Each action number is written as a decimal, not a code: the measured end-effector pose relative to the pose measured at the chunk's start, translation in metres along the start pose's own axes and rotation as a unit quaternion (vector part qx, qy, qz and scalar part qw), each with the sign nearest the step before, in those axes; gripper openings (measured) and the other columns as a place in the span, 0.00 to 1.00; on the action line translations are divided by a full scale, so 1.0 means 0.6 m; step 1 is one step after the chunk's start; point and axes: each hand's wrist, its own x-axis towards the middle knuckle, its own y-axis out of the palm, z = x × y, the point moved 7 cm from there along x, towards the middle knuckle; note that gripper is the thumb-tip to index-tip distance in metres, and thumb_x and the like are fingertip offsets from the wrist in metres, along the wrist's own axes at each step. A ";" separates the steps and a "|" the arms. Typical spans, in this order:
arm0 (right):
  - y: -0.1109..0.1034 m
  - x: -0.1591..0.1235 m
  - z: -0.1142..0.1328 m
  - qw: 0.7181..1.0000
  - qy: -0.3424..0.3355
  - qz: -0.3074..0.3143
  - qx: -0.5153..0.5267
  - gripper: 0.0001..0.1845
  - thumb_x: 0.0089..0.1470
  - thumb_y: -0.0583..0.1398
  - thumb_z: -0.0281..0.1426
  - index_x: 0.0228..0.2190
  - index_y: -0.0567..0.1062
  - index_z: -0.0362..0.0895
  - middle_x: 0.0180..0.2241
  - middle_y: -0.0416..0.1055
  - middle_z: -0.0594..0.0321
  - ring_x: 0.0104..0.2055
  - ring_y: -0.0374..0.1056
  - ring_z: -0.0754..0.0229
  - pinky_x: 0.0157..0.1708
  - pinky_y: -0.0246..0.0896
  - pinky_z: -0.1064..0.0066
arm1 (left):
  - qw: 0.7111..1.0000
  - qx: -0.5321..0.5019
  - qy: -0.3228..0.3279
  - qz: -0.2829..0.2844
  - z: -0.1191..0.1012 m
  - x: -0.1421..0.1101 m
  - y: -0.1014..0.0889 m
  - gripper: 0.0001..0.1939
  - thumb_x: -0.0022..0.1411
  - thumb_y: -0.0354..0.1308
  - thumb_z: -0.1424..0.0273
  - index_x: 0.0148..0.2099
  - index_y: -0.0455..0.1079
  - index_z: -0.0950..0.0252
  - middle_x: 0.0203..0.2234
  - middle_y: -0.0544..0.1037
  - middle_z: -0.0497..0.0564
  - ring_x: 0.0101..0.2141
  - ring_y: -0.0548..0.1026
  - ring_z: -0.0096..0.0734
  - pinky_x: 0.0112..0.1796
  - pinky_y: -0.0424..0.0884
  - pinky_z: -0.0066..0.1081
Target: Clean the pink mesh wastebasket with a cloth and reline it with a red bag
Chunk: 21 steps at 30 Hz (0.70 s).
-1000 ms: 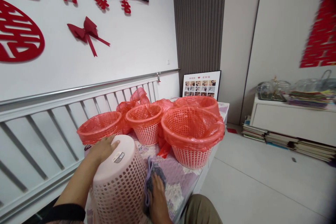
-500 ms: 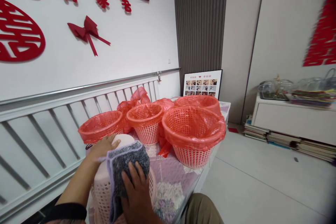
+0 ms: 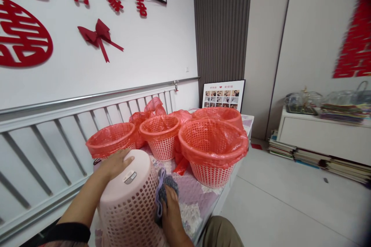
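A pale pink perforated plastic wastebasket [image 3: 130, 200] stands upside down in front of me, its solid base with a small label facing up. My left hand [image 3: 118, 164] grips the far left edge of that base, thumb across the top; some of its fingers are hidden. Pressed to the basket's right side is a grey cloth with lilac edging [image 3: 165, 189], which my right hand [image 3: 172, 210] holds bunched under its fingers.
Red-bag-lined baskets stand beyond: one at left [image 3: 111, 139], a small one [image 3: 159, 135], a large one [image 3: 213, 150] at right. They share a table with a lilac floral cover [image 3: 188, 185]. A white radiator [image 3: 69, 139] runs along the left wall.
My right hand and the cloth have moved from the top and near side of the upturned basket to its right side, uncovering the base and label. My left hand stays on the base.
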 end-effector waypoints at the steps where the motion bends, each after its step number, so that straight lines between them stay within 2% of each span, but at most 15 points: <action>1: -0.005 0.017 0.033 1.000 -0.018 0.007 0.008 0.26 0.61 0.54 0.26 0.59 0.71 0.46 0.57 0.74 0.53 0.59 0.69 0.47 0.60 0.67 0.49 | 1.000 -0.006 0.014 0.002 -0.002 -0.002 0.000 0.41 0.65 0.41 0.46 0.69 0.60 0.68 0.68 0.64 0.62 0.67 0.63 0.49 0.66 0.58 0.46; 5: -0.025 0.061 0.178 0.987 -0.144 0.072 0.024 0.32 0.62 0.54 0.26 0.66 0.61 0.50 0.67 0.61 0.55 0.69 0.55 0.47 0.67 0.54 0.43 | 0.999 -0.024 0.048 0.008 -0.008 -0.009 -0.001 0.41 0.64 0.42 0.45 0.69 0.60 0.66 0.68 0.64 0.58 0.67 0.62 0.46 0.67 0.56 0.44; 7: -0.025 0.063 0.204 0.980 -0.176 0.088 0.010 0.35 0.61 0.55 0.25 0.67 0.59 0.51 0.71 0.53 0.56 0.72 0.49 0.45 0.67 0.52 0.40 | 0.998 -0.028 0.061 0.011 -0.011 -0.011 -0.001 0.41 0.63 0.43 0.45 0.69 0.61 0.65 0.68 0.65 0.57 0.66 0.64 0.44 0.66 0.57 0.41; 8: -0.021 0.060 0.197 0.981 -0.174 0.086 0.002 0.35 0.61 0.55 0.25 0.67 0.59 0.51 0.71 0.51 0.56 0.72 0.47 0.44 0.66 0.53 0.40 | 0.998 -0.029 0.063 0.012 -0.012 -0.011 -0.001 0.41 0.63 0.43 0.45 0.69 0.61 0.66 0.68 0.65 0.58 0.66 0.64 0.44 0.66 0.57 0.40; 10: -0.009 0.045 0.146 0.989 -0.134 0.066 -0.006 0.34 0.61 0.55 0.25 0.67 0.59 0.51 0.71 0.53 0.55 0.72 0.49 0.44 0.65 0.56 0.42 | 0.998 -0.029 0.054 0.012 -0.012 -0.012 -0.001 0.42 0.63 0.43 0.45 0.69 0.59 0.68 0.68 0.64 0.60 0.67 0.62 0.46 0.67 0.55 0.42; 13: 0.009 0.007 0.017 0.999 -0.038 0.019 0.001 0.31 0.62 0.53 0.26 0.65 0.64 0.50 0.65 0.65 0.55 0.68 0.59 0.47 0.63 0.63 0.47 | 0.999 -0.029 0.039 0.012 -0.014 -0.013 -0.002 0.43 0.64 0.42 0.44 0.70 0.58 0.68 0.69 0.62 0.61 0.68 0.61 0.48 0.67 0.54 0.46; 16: 0.016 -0.027 -0.080 1.000 0.003 -0.011 -0.010 0.27 0.58 0.53 0.26 0.58 0.74 0.46 0.57 0.74 0.51 0.60 0.69 0.45 0.58 0.67 0.46 | 0.999 -0.033 0.036 0.016 -0.018 -0.015 -0.004 0.42 0.64 0.42 0.45 0.70 0.59 0.67 0.69 0.63 0.60 0.67 0.62 0.48 0.67 0.55 0.46; 18: 0.016 -0.032 -0.105 0.999 0.033 -0.014 -0.020 0.26 0.56 0.54 0.27 0.54 0.78 0.44 0.55 0.76 0.49 0.58 0.71 0.43 0.57 0.68 0.44 | 0.999 -0.035 0.034 0.017 -0.019 -0.015 -0.004 0.41 0.64 0.43 0.45 0.69 0.59 0.68 0.69 0.63 0.60 0.67 0.62 0.48 0.67 0.55 0.46; 19: 0.016 -0.029 -0.103 0.999 0.048 -0.011 -0.022 0.25 0.56 0.54 0.27 0.53 0.79 0.44 0.55 0.76 0.50 0.58 0.71 0.42 0.57 0.68 0.44 | 0.999 -0.036 0.034 0.017 -0.019 -0.016 -0.005 0.41 0.64 0.43 0.45 0.69 0.59 0.68 0.69 0.63 0.60 0.67 0.62 0.48 0.67 0.55 0.46; 21: 0.012 -0.011 -0.067 0.998 0.064 -0.003 -0.019 0.25 0.56 0.55 0.27 0.54 0.78 0.45 0.55 0.76 0.51 0.60 0.69 0.41 0.59 0.66 0.43 | 0.999 -0.037 0.034 0.016 -0.018 -0.016 -0.005 0.41 0.64 0.43 0.46 0.69 0.59 0.68 0.69 0.63 0.60 0.68 0.61 0.47 0.67 0.54 0.45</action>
